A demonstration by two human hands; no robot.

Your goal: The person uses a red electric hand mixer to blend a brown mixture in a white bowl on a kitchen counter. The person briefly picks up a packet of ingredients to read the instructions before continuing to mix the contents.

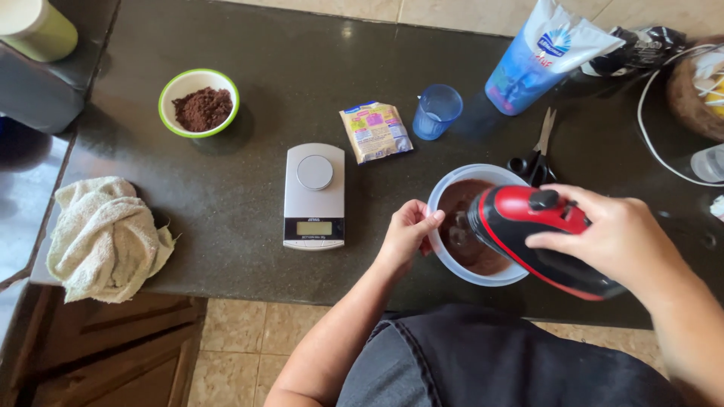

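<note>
Under the right hand [626, 237], clamped on a red-black hand mixer [532, 234], batter already brown; left hand [407, 230] pinches bowl [445, 192] rim. Cocoa dish [199, 102] beyond its left, unused.

Kitchen scale [314, 197], cocoa bowl [198, 102], blue cup [437, 111], sachet [375, 131], scissors [537, 154], towel [105, 237].

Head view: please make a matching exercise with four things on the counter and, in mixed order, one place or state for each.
Things:
1. hand mixer
2. green-rimmed bowl
3. kitchen scale
4. scissors

Places or states:
A. holds brown powder
B. left of the mixing bowl, nothing on it
C. in the right hand
D. behind the mixing bowl

Pairs: 1-C, 2-A, 3-B, 4-D
</note>
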